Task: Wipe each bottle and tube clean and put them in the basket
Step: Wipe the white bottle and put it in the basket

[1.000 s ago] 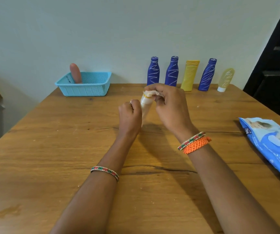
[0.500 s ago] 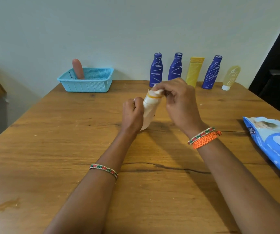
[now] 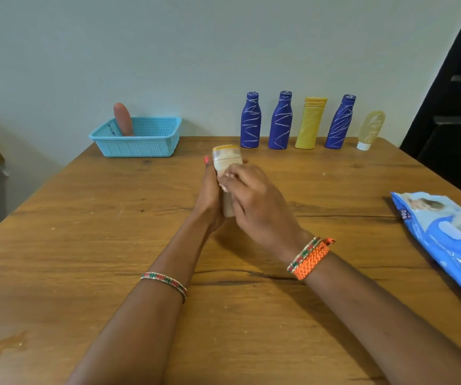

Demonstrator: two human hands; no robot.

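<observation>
My left hand point(image 3: 210, 193) grips a cream bottle point(image 3: 227, 159) with a yellow-rimmed cap, held upright over the middle of the table. My right hand point(image 3: 254, 200) presses a white wipe point(image 3: 225, 181) against the bottle's side; most of the wipe is hidden under my fingers. The turquoise basket point(image 3: 140, 147) stands at the back left with a brown tube point(image 3: 123, 119) leaning in it. Along the back wall stand three blue bottles point(image 3: 250, 120) point(image 3: 281, 120) point(image 3: 339, 122), a yellow tube point(image 3: 311, 123) and a pale yellow tube point(image 3: 371, 129), all streaked with white marks.
A blue pack of wet wipes point(image 3: 445, 240) lies at the right edge of the wooden table point(image 3: 85, 245), one wipe sticking out of its opening. A dark doorway is at the far right.
My right hand with the wipe has slid from the bottle's cap down onto its body. The cap is now uncovered and the bottle stands more upright.
</observation>
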